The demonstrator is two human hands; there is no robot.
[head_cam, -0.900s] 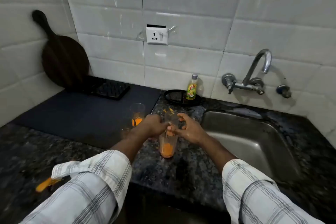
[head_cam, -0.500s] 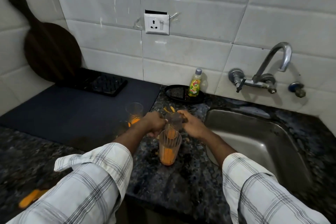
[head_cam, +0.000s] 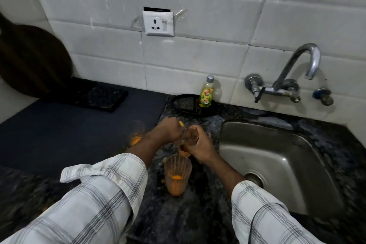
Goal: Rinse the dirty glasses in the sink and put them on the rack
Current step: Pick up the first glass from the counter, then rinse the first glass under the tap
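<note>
My right hand [head_cam: 200, 148] grips a clear glass [head_cam: 190, 136], tilted, with brownish-orange residue at its lower end. My left hand [head_cam: 167, 131] is closed right beside that glass's rim, pinching a small orange piece [head_cam: 181, 124]. In front of both hands a second glass [head_cam: 177, 176] stands upright on the granite counter with orange residue in its bottom. A third glass [head_cam: 136, 132] with orange residue stands left of my left wrist, at the edge of the dark mat [head_cam: 69, 125]. The black rack [head_cam: 101, 98] lies at the back of the mat.
The steel sink [head_cam: 277, 164] is on the right, its tap [head_cam: 297, 69] on the wall above. A dish-soap bottle [head_cam: 206, 93] stands on a black tray [head_cam: 186, 105] behind my hands. A dark wooden board [head_cam: 29, 61] leans on the left wall.
My hands have pulled the upper glass up and away from the one standing in front; the right hand now holds it further back. The view has shifted closer and to the right.
</note>
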